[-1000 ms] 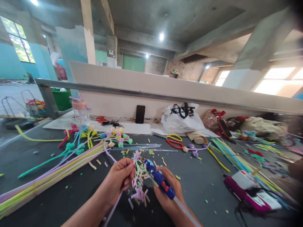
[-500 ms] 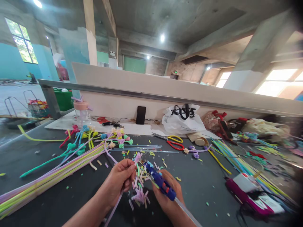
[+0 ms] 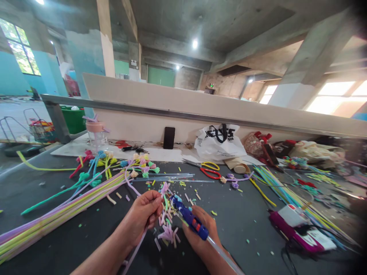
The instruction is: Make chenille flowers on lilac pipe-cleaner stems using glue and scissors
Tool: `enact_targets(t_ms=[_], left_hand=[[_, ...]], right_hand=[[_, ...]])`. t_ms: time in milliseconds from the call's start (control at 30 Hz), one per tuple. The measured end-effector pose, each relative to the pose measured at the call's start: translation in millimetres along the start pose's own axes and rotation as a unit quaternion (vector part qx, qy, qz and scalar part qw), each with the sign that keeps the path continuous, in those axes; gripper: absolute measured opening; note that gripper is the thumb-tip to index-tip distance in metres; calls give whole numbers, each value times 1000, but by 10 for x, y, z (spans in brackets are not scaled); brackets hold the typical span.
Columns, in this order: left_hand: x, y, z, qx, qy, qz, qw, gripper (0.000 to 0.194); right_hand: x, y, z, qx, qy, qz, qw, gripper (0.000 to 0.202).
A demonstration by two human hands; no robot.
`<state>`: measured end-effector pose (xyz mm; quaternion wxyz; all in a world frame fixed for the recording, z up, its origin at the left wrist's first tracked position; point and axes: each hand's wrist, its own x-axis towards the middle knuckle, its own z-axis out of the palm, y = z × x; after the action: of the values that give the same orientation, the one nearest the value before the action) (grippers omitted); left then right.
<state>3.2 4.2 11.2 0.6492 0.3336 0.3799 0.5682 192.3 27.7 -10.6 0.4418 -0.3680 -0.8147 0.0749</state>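
Between the pinched fingers of my left hand [image 3: 147,210] is a lilac pipe cleaner [image 3: 137,250]; its stem hangs down below the hand, and a small lilac tuft [image 3: 164,188] shows above the fingertips. My right hand [image 3: 200,229] is wrapped round a blue glue gun [image 3: 190,219], with a clear glue stick [image 3: 223,254] coming out of its back. The nozzle points up and left, close to the tuft; whether they touch I cannot tell. On the dark table under both hands lie a lilac star-shaped piece [image 3: 168,233] and many short cut bits.
At left lies a bundle of long pipe cleaners [image 3: 65,206], with finished fluffy flowers [image 3: 143,164] behind. Scissors [image 3: 210,170] and clear glue sticks [image 3: 172,177] lie ahead. A phone [image 3: 169,137] stands against the back panel. At right are a purple-and-white device [image 3: 298,229] and more pipe cleaners [image 3: 275,183].
The view has shifted slightly, so everything sits a little further left. Both hands keep their grip on the pipe cleaner and glue gun, almost unmoved relative to each other.
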Motion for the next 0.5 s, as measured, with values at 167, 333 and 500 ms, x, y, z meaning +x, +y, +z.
enact_targets(t_ms=[167, 333, 500], left_hand=[[-8, 10, 18, 3, 3, -10, 1000, 28], [13, -41, -7, -12, -21, -20, 1000, 29], [17, -54, -17, -9, -16, -24, 1000, 29]], right_hand=[[19, -14, -16, 8, 7, 0, 1000, 7], [27, 26, -34, -2, 26, 31, 999, 7], [14, 21, -20, 16, 8, 23, 1000, 8]])
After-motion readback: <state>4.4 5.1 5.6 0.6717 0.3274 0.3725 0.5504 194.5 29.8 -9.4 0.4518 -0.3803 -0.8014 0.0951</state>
